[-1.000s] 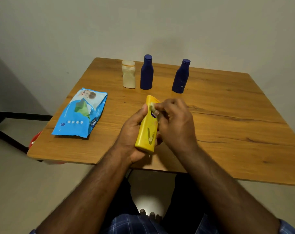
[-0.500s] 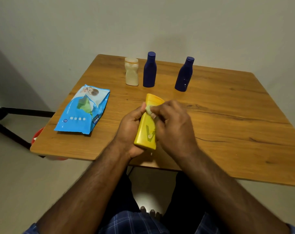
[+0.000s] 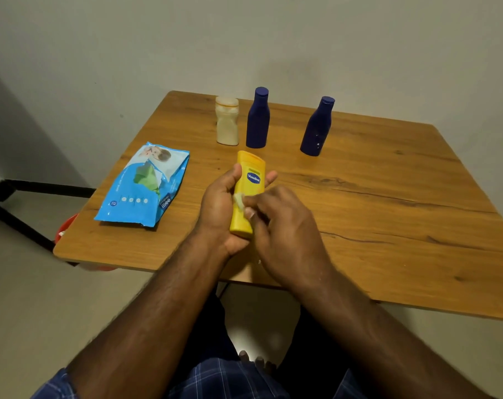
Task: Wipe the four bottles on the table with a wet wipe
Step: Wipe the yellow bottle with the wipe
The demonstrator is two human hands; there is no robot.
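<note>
Head view is showing the left hand [image 3: 220, 208] gripping the yellow bottle [image 3: 248, 194], thumb and fingers curling round it, above the table's [image 3: 388, 226] near edge. The right hand [image 3: 285, 226] is pinching a small wet wipe [image 3: 239, 200] against the bottle's side. Along the far edge are standing a cream bottle [image 3: 227, 121] and two blue bottles [image 3: 257, 118] [image 3: 316, 126]. The wipes pack [image 3: 146, 184] is lying near the left edge.

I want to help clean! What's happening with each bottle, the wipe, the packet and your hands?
Yellow bottle: held, being wiped.
Wet wipe: pressed on it.
Left hand: holds the bottle.
Right hand: pinches the wipe.
Cream bottle: upright, capped.
Two blue bottles: upright, capped.
Wipes packet: lying flat.
</note>
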